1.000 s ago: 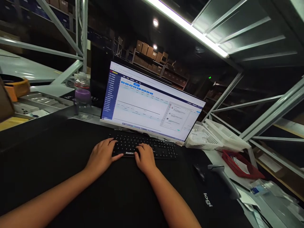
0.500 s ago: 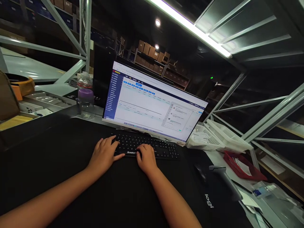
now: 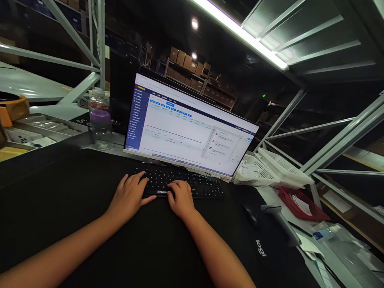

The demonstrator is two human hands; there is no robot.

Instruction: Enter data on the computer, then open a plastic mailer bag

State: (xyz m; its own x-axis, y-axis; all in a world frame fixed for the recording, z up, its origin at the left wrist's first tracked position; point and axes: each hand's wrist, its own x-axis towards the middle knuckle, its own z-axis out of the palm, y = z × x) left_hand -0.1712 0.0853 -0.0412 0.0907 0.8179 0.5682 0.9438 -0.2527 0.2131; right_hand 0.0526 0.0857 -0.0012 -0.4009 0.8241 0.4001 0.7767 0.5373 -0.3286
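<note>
Both hands rest at a black keyboard [image 3: 207,187] with white key markings. My left hand [image 3: 128,195] lies over its left end, fingers spread and the thumb stretched along the front edge. Over the middle keys, my right hand [image 3: 181,198] has its fingers bent loosely, apart from the thumb; it holds nothing. Behind the keyboard a lit monitor [image 3: 174,136] shows a page with a blue side menu, tables and a chat window at the lower right.
A black desk mat [image 3: 144,248] carries a mouse [image 3: 250,215] and a grey barcode scanner [image 3: 282,224] on the right. White baskets [image 3: 255,172] and a red tray [image 3: 303,206] stand beyond. Left are a purple-banded bottle [image 3: 100,120] and an orange tape dispenser [image 3: 15,108].
The whole view has shifted slightly, so the desk and monitor appear a little further left. Both hands stay at the same places on the keyboard.
</note>
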